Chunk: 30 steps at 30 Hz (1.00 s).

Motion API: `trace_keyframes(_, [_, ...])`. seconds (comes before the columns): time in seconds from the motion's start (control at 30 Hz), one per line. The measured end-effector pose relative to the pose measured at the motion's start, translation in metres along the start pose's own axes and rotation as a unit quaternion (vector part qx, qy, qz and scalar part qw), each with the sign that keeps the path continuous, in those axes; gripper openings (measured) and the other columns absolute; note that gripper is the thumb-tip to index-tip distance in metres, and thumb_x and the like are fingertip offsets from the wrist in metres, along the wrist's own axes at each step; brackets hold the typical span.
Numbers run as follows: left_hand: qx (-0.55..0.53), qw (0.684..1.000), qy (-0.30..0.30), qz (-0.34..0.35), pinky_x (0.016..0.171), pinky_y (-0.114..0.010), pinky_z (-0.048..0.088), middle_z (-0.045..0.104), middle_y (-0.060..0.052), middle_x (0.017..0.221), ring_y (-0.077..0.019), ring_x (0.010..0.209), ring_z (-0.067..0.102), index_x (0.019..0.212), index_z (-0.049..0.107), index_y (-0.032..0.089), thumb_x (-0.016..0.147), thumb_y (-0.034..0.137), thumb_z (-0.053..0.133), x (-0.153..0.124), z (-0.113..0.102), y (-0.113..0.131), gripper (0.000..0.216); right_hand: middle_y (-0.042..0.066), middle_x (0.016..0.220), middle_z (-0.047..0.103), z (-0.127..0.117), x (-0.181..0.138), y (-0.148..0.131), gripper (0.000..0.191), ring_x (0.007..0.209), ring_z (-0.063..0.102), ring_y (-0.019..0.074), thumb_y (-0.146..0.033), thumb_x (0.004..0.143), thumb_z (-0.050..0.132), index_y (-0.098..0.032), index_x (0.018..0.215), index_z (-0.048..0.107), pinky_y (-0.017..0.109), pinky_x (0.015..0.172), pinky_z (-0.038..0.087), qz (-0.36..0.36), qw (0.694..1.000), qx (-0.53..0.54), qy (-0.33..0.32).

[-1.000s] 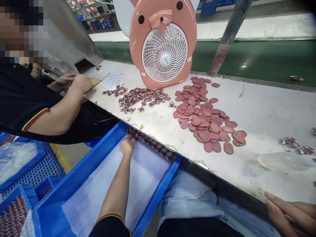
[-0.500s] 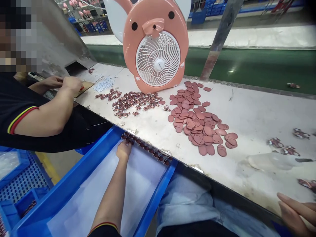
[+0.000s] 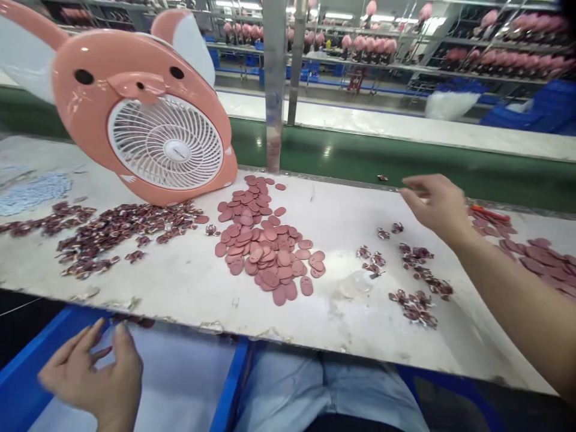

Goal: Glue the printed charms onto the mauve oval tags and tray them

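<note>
Head view, nearest first. Left hand (image 3: 96,375) sits low at the near left, below the table lip, over the blue tray (image 3: 27,384) with its white liner (image 3: 180,384). Its fingers are spread and slack and the palm is empty, touching nothing that can be made out. A few dark bits (image 3: 135,322) lie at the tray's far edge, just beyond the fingertips and half hidden under the table (image 3: 342,210). A lap in pale jeans (image 3: 315,384) is just right of the tray.

On the table, right of centre, lie the scattered dark-red pieces (image 3: 416,282): small, crinkled and glinting, in a loose string running near to far. Right hand (image 3: 434,204) hovers above the far end of that string, with the forearm coming in from the near-right corner and the fingers pointing left. The pieces lie below the hand and on the person's side of it. The right hand is much the nearer; the left is well apart, under the table line. Thumb and forefinger are close together but blurred, so a pinch cannot be told.

Mid-table there is a heap of pink oval discs (image 3: 265,249), flat and matte. To its left is a wider spread of dark pieces (image 3: 108,231). More discs (image 3: 540,258) lie at the far right, with a red stick (image 3: 490,213) just beyond the wrist.

Behind, a pink pig-faced fan (image 3: 144,120) stands tilted, just beside the heap. Farther back are a green belt (image 3: 360,159) and a metal post (image 3: 274,84).
</note>
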<state>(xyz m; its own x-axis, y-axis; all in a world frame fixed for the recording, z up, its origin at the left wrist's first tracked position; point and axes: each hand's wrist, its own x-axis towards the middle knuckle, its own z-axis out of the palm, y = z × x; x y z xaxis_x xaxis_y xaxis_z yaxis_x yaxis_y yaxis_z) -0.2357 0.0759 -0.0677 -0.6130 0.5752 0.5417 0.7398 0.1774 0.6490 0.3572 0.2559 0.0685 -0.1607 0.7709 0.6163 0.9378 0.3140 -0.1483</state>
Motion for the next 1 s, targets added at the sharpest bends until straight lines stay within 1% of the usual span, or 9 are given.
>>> trace_keyframes(0.1, [-0.035,0.987,0.091,0.125,0.076,-0.056,0.059,0.07,-0.011,0.113,-0.042,0.112,0.062,0.116,0.073,0.03,0.074,0.035,0.076,-0.026,-0.001,0.044,0.042,0.006,0.11,0.064,0.043,0.051,0.048,0.041,0.09,0.068,0.0165,-0.046,0.103,0.047,-0.01,0.114,0.064,0.033,0.079,0.058,0.038,0.999,-0.021,-0.03])
trace_keyframes(0.17, [-0.037,0.985,0.019,0.165,0.091,-0.056,0.054,0.071,-0.012,0.101,-0.0352,0.101,0.067,0.106,0.073,0.024,0.079,0.028,0.074,-0.045,-0.001,0.081,0.028,0.009,0.121,0.061,0.069,0.074,0.065,0.043,0.097,0.067,0.0182,-0.048,0.101,0.051,-0.01,0.119,0.063,0.036,0.084,0.057,0.045,0.998,-0.012,-0.052])
trace_keyframes(0.27, [-0.056,0.971,-0.108,0.207,0.091,-0.046,0.051,0.07,-0.007,0.101,-0.0269,0.095,0.067,0.105,0.07,0.027,0.084,0.023,0.07,-0.068,0.001,0.132,0.021,0.01,0.126,0.06,0.093,0.095,0.08,0.042,0.102,0.066,0.0204,-0.044,0.104,0.045,-0.009,0.119,0.065,0.034,0.082,0.057,0.048,0.995,0.003,-0.083])
trace_keyframes(0.4, [-0.036,0.956,-0.205,0.208,0.092,-0.045,0.046,0.068,-0.008,0.108,-0.0273,0.1,0.063,0.111,0.071,0.029,0.087,0.03,0.07,-0.073,0.008,0.173,0.024,0.008,0.117,0.065,0.094,0.103,0.09,0.047,0.09,0.068,0.0175,-0.038,0.106,0.036,-0.006,0.102,0.071,0.024,0.064,0.053,0.069,0.991,-0.007,-0.116])
trace_keyframes(0.53, [0.038,0.946,-0.271,0.173,0.087,-0.045,0.044,0.068,-0.009,0.111,-0.0305,0.105,0.061,0.115,0.071,0.029,0.093,0.042,0.063,-0.058,0.02,0.189,0.027,0.001,0.073,0.068,0.068,0.082,0.077,0.063,0.052,0.06,0.0064,-0.048,0.1,0.037,-0.003,0.081,0.076,0.017,0.045,0.035,0.073,0.984,-0.015,-0.16])
trace_keyframes(0.63, [0.081,0.94,-0.287,0.163,0.084,-0.046,0.043,0.07,-0.008,0.106,-0.0318,0.102,0.061,0.107,0.072,0.028,0.087,0.049,0.069,-0.049,0.031,0.194,0.029,0.002,0.066,0.072,0.036,0.047,0.05,0.063,0.046,0.059,0.0051,-0.059,0.079,0.051,-0.004,0.085,0.081,0.025,0.044,0.027,0.045,0.98,0.018,-0.192])
trace_keyframes(0.73, [0.051,0.945,-0.285,0.152,0.085,-0.046,0.042,0.071,-0.005,0.102,-0.0298,0.1,0.062,0.095,0.072,0.027,0.086,0.042,0.073,-0.047,0.033,0.197,0.018,0.004,0.077,0.077,-0.003,-0.004,0.006,0.042,0.05,0.065,0.0075,-0.05,0.076,0.068,-0.014,0.092,0.083,0.021,0.044,0.033,0.031,0.983,0.049,-0.174])
trace_keyframes(0.9, [-0.168,0.936,-0.278,0.139,0.082,-0.036,0.047,0.07,-0.002,0.09,-0.0214,0.09,0.063,0.092,0.075,0.026,0.093,0.027,0.065,-0.065,0.006,0.21,0.01,0.007,0.092,0.077,-0.058,-0.106,-0.12,0.019,0.079,0.073,0.0161,-0.032,0.094,0.065,-0.02,0.102,0.076,0.023,0.066,0.056,0.114,0.985,0.123,0.043])
trace_keyframes(1.0, [-0.305,0.871,-0.362,0.133,0.07,-0.026,0.05,0.068,0.001,0.085,-0.0146,0.078,0.064,0.105,0.077,0.029,0.093,0.019,0.064,-0.089,-0.02,0.221,0.019,0.004,0.092,0.075,-0.064,-0.148,-0.196,0.02,0.077,0.072,0.0147,-0.034,0.094,0.065,-0.023,0.11,0.071,0.022,0.068,0.06,0.045,0.917,0.38,-0.109])
